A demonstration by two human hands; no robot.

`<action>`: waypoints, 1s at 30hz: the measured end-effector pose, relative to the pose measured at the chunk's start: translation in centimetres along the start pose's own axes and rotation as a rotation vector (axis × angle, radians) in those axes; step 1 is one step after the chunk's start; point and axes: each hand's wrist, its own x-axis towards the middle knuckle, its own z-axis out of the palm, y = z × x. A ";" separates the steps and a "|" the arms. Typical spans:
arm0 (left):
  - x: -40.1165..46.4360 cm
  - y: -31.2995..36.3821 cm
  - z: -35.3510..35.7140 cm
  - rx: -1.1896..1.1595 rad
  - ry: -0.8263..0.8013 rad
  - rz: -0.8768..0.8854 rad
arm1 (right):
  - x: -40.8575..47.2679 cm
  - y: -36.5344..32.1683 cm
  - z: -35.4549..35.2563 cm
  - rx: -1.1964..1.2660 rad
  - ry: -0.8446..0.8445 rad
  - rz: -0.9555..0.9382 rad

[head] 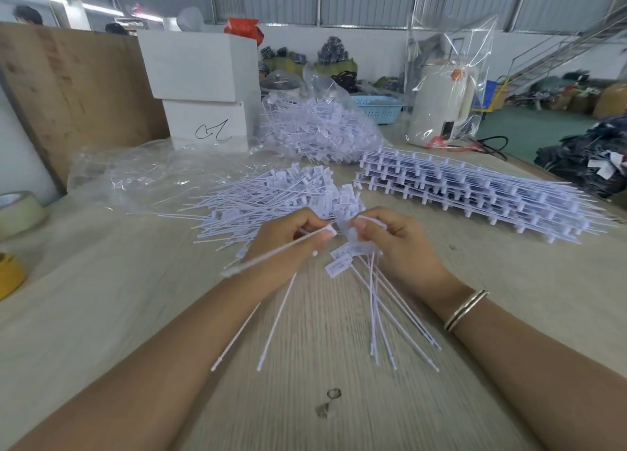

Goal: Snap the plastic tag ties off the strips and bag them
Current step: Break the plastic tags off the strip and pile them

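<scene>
Now left hand point(288, 236) and right hand point(390, 240) pinch tag ties point(342, 257)

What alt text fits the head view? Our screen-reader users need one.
Two hands, left and right, pinch white tag ties over a wooden table, the thin tails fanning toward the viewer. Behind lie a loose pile of ties, a stack of strips at right, and a filled clear bag.

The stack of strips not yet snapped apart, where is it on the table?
In the head view the stack of strips lies on the table, beyond the right hand and right of the loose tie pile.
</scene>
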 end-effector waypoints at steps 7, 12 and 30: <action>-0.4 -0.1 -0.1 0.339 -0.029 0.132 | 0.1 0.5 -0.4 -0.563 -0.079 0.088; -0.7 0.7 0.5 0.542 -0.108 0.123 | 0.1 0.3 0.3 -0.783 -0.097 0.068; -1.0 1.3 0.6 0.607 -0.061 0.227 | -0.1 -0.9 0.4 -0.186 -0.149 0.050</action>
